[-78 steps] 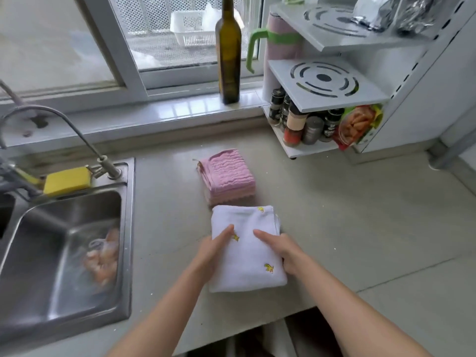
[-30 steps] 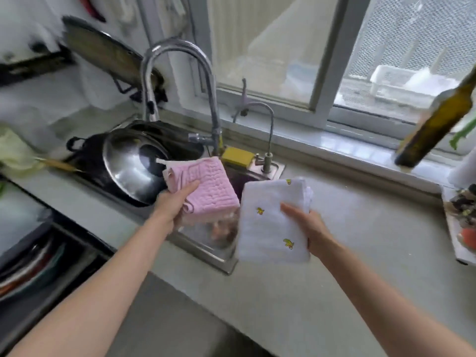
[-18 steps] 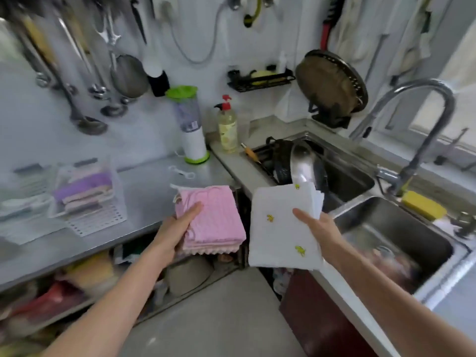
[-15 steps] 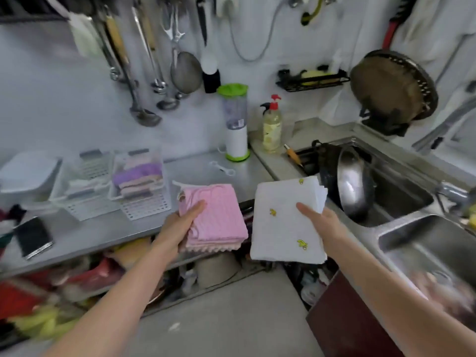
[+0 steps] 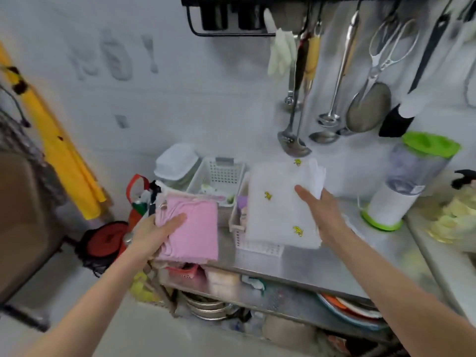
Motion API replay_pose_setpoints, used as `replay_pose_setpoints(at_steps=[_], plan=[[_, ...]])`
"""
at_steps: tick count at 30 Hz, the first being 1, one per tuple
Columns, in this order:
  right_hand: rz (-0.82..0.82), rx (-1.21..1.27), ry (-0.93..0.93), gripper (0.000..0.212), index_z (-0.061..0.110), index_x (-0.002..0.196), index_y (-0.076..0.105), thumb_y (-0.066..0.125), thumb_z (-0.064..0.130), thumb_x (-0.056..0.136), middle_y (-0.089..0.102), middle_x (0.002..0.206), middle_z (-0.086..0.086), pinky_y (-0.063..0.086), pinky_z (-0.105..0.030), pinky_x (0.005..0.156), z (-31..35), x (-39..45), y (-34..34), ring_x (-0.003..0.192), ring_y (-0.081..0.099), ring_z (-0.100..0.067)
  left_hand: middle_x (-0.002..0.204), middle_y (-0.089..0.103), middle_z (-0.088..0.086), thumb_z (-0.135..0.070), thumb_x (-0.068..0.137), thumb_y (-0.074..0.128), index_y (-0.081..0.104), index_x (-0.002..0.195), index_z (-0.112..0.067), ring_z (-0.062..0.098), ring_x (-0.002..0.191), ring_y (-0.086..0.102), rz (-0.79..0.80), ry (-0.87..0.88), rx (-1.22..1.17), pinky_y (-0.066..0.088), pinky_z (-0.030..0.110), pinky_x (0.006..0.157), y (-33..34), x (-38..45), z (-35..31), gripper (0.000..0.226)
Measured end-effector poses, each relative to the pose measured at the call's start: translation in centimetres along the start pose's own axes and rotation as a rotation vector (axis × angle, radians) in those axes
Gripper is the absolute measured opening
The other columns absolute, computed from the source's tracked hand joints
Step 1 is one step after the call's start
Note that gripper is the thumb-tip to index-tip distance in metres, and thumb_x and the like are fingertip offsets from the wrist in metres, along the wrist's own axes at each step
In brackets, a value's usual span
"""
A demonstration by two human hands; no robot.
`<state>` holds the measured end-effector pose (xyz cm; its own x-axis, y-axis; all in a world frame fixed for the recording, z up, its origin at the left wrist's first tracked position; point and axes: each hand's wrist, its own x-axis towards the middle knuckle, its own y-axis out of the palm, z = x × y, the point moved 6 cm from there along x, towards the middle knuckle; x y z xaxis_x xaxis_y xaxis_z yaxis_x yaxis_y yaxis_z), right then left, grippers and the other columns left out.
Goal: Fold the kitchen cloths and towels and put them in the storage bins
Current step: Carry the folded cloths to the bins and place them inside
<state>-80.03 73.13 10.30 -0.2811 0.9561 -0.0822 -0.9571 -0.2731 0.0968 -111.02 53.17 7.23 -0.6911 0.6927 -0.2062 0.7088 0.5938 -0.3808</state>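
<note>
My left hand (image 5: 157,231) grips a folded stack of pink cloths (image 5: 194,228), held in the air at the left end of a steel counter (image 5: 316,269). My right hand (image 5: 322,212) holds a folded white towel with small yellow prints (image 5: 275,210), thumb on top. The white towel hangs over a white perforated storage bin (image 5: 257,247) that has purple and pink cloth inside. A second white bin (image 5: 219,176) stands behind and to the left, with some cloth in its bottom.
A lidded white container (image 5: 176,161) sits behind the bins. A blender with a green lid (image 5: 409,179) stands at the right. Ladles, scissors and a strainer (image 5: 368,106) hang on the wall above. Pots and boxes fill the shelf under the counter.
I picked both stacks off the window counter and turned left past the sink. Both hands now hold them over the bins on the steel counter, which are much closer.
</note>
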Motion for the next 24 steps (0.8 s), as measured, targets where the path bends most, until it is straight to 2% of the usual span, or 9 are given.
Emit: replay_pose_setpoints(at_steps=[2, 6, 9, 10, 13, 17, 19, 21, 24], plan=[[0.065, -0.023, -0.031, 0.008, 0.025, 0.095, 0.062, 0.065, 0.024, 0.088, 0.072, 0.088, 0.008, 0.055, -0.025, 0.062, 1.4, 3.7, 3.6, 0.075, 0.07, -0.008, 0.089, 0.071, 0.004, -0.041, 0.075, 0.077, 0.065, 0.088, -0.016, 0.026, 0.087, 0.068, -0.062, 0.003, -0.04, 0.052, 0.039, 0.08, -1.7, 2.3, -0.8, 0.03], [0.145, -0.077, -0.076, 0.018, 0.02, 0.106, 0.06, 0.063, 0.017, 0.089, 0.069, 0.104, -0.002, 0.054, -0.036, 0.084, 2.7, 10.0, 10.2, 0.09, 0.066, -0.017, 0.08, 0.068, 0.002, -0.038, 0.078, 0.074, 0.063, 0.079, -0.017, 0.023, 0.08, 0.064, -0.196, 0.014, -0.145, 0.047, 0.03, 0.066, -4.2, 6.7, -2.2, 0.025], [0.187, -0.123, -0.088, 0.018, 0.022, 0.101, 0.06, 0.063, 0.009, 0.088, 0.067, 0.105, -0.006, 0.051, -0.042, 0.091, 2.6, 14.0, 14.3, 0.094, 0.064, -0.023, 0.085, 0.066, 0.001, -0.04, 0.081, 0.071, 0.063, 0.093, -0.014, 0.019, 0.078, 0.063, -0.237, 0.004, -0.23, 0.046, 0.026, 0.059, -5.4, 10.9, -2.9, 0.029], [0.203, -0.129, -0.092, 0.02, 0.025, 0.099, 0.061, 0.063, 0.009, 0.088, 0.067, 0.105, -0.005, 0.051, -0.043, 0.092, 2.4, 15.3, 15.5, 0.096, 0.064, -0.024, 0.085, 0.065, 0.002, -0.041, 0.081, 0.07, 0.06, 0.098, -0.013, 0.018, 0.075, 0.062, -0.236, 0.002, -0.247, 0.045, 0.025, 0.056, -5.7, 12.4, -3.2, 0.034], [0.2, -0.131, -0.087, 0.025, 0.029, 0.103, 0.063, 0.063, 0.01, 0.087, 0.068, 0.108, -0.003, 0.053, -0.043, 0.09, 1.7, 18.2, 18.7, 0.1, 0.066, -0.025, 0.072, 0.056, 0.0, -0.045, 0.081, 0.069, 0.055, 0.097, -0.012, 0.014, 0.059, 0.053, -0.21, -0.01, -0.226, 0.039, 0.022, 0.044, -6.6, 17.3, -3.8, 0.039], [0.158, -0.13, -0.053, 0.033, 0.022, 0.115, 0.06, 0.061, 0.006, 0.087, 0.068, 0.106, 0.0, 0.054, -0.033, 0.079, 0.6, 19.9, 22.4, 0.094, 0.066, -0.019, 0.082, 0.066, 0.002, -0.062, 0.07, 0.07, 0.06, 0.088, -0.019, 0.022, 0.073, 0.064, -0.113, -0.018, -0.146, 0.055, 0.035, 0.066, -7.6, 22.9, -5.2, 0.048], [0.133, -0.155, -0.052, 0.033, 0.023, 0.114, 0.059, 0.06, 0.004, 0.087, 0.068, 0.103, 0.001, 0.054, -0.03, 0.076, 0.0, 20.3, 23.7, 0.091, 0.065, -0.017, 0.081, 0.065, 0.002, -0.054, 0.076, 0.07, 0.06, 0.086, -0.021, 0.017, 0.065, 0.06, -0.049, 0.015, -0.156, 0.048, 0.024, 0.049, -7.5, 25.0, -6.7, 0.037], [0.103, -0.158, -0.052, 0.032, 0.021, 0.112, 0.06, 0.06, 0.003, 0.086, 0.067, 0.105, -0.003, 0.052, -0.035, 0.083, -0.8, 20.9, 24.5, 0.093, 0.064, -0.021, 0.073, 0.06, 0.0, -0.047, 0.08, 0.069, 0.06, 0.089, -0.016, 0.012, 0.055, 0.053, -0.01, 0.038, -0.17, 0.037, 0.016, 0.036, -7.2, 26.6, -8.1, 0.033], [0.064, -0.147, -0.041, 0.035, 0.019, 0.115, 0.06, 0.06, 0.001, 0.085, 0.067, 0.112, -0.009, 0.051, -0.04, 0.089, -2.1, 21.9, 25.3, 0.099, 0.064, -0.026, 0.064, 0.053, -0.001, -0.047, 0.082, 0.068, 0.057, 0.08, -0.014, 0.011, 0.051, 0.048, 0.009, 0.038, -0.163, 0.034, 0.014, 0.033, -7.1, 28.3, -8.3, 0.034]])
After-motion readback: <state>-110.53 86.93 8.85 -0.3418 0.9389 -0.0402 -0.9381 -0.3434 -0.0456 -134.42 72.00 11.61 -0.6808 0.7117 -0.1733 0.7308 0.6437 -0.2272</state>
